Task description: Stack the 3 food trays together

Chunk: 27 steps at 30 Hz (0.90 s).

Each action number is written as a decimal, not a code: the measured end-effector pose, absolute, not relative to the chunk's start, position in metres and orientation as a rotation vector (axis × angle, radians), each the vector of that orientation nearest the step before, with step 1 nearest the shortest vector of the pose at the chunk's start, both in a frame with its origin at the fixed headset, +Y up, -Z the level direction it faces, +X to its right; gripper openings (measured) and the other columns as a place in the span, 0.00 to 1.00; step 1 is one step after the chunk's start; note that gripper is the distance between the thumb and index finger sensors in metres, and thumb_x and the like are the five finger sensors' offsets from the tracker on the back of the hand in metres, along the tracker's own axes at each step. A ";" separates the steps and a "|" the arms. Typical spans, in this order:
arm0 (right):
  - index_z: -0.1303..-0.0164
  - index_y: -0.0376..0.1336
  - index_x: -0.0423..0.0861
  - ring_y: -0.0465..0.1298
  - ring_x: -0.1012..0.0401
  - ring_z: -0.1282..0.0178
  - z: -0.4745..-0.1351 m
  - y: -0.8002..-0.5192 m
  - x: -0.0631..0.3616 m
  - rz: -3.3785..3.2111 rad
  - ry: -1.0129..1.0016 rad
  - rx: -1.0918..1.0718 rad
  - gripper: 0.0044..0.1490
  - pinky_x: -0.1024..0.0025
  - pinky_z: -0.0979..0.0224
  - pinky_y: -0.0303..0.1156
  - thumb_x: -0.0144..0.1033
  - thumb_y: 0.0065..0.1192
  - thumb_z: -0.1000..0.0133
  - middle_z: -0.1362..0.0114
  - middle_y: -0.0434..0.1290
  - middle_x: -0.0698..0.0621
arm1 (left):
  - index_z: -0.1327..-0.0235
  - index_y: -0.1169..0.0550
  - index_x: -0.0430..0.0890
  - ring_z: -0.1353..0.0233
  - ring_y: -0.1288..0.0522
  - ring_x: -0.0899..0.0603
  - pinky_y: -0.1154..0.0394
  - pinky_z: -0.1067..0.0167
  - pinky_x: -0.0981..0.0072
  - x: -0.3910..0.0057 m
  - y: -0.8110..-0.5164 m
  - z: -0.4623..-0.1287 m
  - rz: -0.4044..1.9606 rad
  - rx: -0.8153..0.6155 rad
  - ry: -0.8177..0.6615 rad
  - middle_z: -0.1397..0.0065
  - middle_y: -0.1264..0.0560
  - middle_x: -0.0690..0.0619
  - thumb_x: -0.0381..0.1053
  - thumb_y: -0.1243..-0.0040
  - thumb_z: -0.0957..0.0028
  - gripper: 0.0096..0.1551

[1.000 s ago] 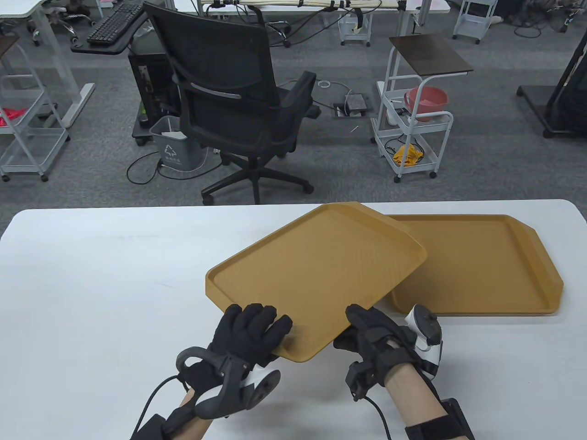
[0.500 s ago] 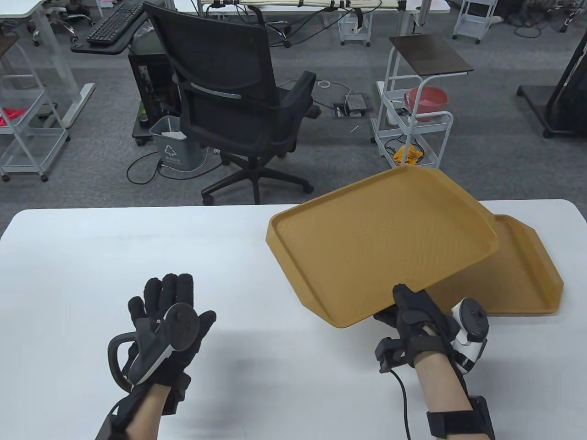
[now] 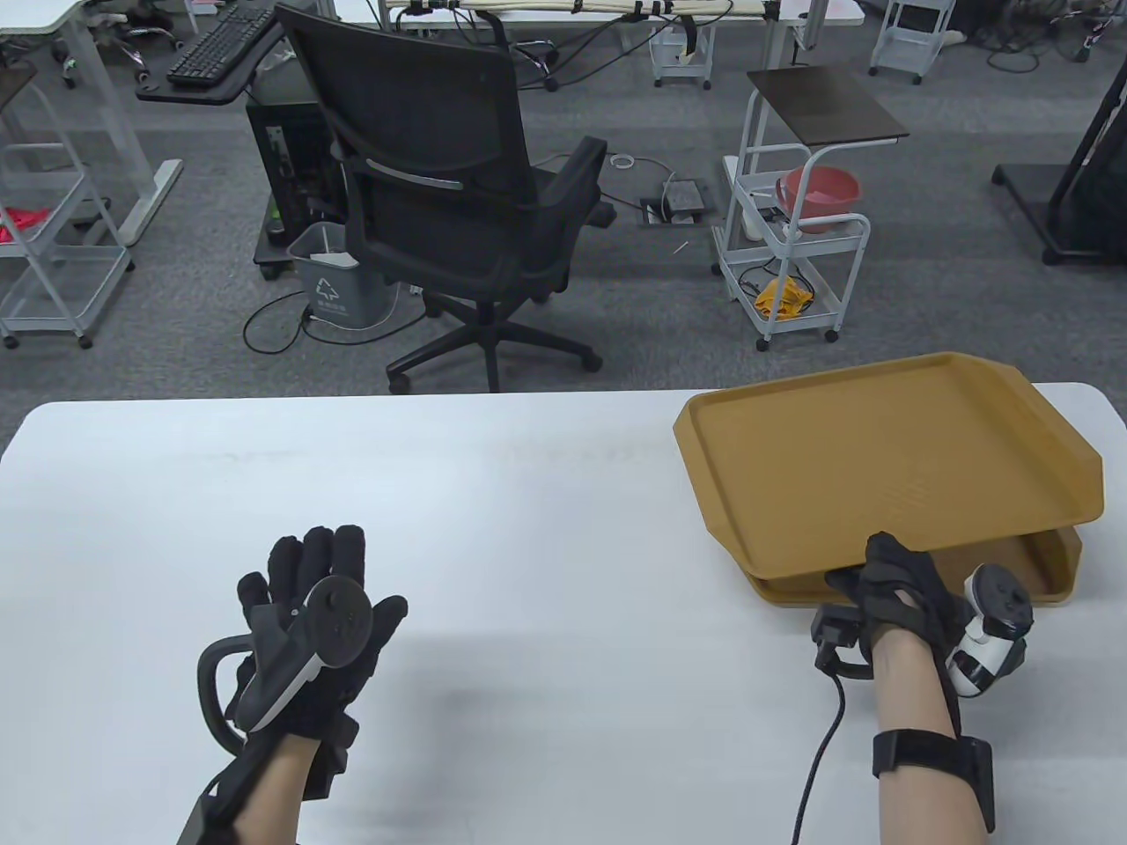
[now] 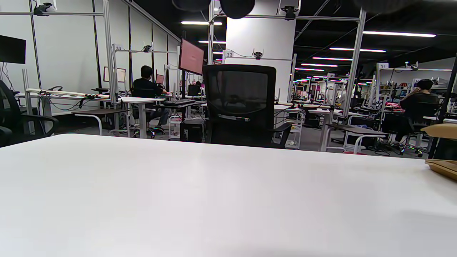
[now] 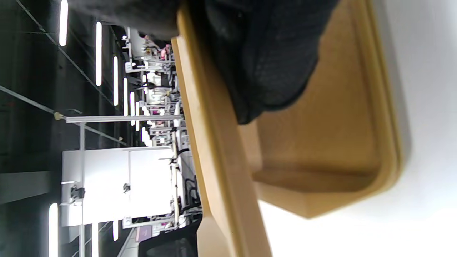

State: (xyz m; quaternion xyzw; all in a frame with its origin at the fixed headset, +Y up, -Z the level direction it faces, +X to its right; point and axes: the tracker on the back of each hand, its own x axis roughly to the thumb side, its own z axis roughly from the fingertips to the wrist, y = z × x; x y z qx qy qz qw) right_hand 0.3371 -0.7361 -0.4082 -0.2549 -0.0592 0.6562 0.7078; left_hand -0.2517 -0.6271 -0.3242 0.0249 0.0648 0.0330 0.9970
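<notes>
The right hand (image 3: pixel 889 585) grips the near edge of the top tray (image 3: pixel 880 458), thumb on the rim, fingers tucked beneath it. That tray hangs tilted over the stack (image 3: pixel 1052 563) lying flat on the worktop (image 3: pixel 528 528), its far side raised well clear and its near-left corner low, close to the stack's rim; whether they touch there I cannot tell. In the right wrist view the held tray (image 5: pixel 214 142) crosses in front of the stack (image 5: pixel 339 142) below it. Well left of the stack, the left hand (image 3: pixel 317 616) is released, fingers spread, holding nothing, over bare worktop. A black office chair (image 3: pixel 440 176) stands beyond the worktop's far edge
</notes>
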 end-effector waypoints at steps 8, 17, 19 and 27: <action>0.25 0.39 0.31 0.83 0.52 0.37 -0.418 -0.758 0.343 1.423 -0.091 -0.657 0.39 0.65 0.36 0.81 0.40 0.48 0.33 0.30 0.68 0.37 | 0.16 0.56 0.61 0.09 0.53 0.35 0.53 0.18 0.31 -0.254 -0.630 -0.326 0.061 0.033 0.136 0.08 0.54 0.54 0.76 0.58 0.51 0.52; 0.24 0.37 0.32 0.81 0.54 0.34 -0.420 -0.779 0.349 1.307 -0.028 -0.713 0.40 0.67 0.33 0.80 0.41 0.46 0.32 0.28 0.66 0.39 | 0.16 0.57 0.62 0.09 0.53 0.35 0.53 0.18 0.31 -0.252 -0.630 -0.326 0.061 0.021 0.130 0.08 0.54 0.54 0.76 0.58 0.51 0.51; 0.24 0.36 0.32 0.81 0.54 0.33 -0.419 -0.781 0.351 1.342 -0.008 -0.731 0.40 0.67 0.32 0.80 0.41 0.45 0.32 0.27 0.66 0.39 | 0.16 0.57 0.62 0.09 0.53 0.35 0.53 0.18 0.31 -0.252 -0.631 -0.326 0.062 0.020 0.130 0.08 0.54 0.54 0.76 0.58 0.51 0.52; 0.22 0.36 0.30 0.82 0.55 0.35 -0.417 -0.782 0.361 1.521 0.088 -0.884 0.43 0.67 0.33 0.80 0.43 0.46 0.31 0.28 0.68 0.40 | 0.16 0.57 0.62 0.09 0.52 0.35 0.52 0.18 0.31 -0.252 -0.631 -0.326 0.059 0.009 0.128 0.08 0.54 0.54 0.76 0.58 0.51 0.52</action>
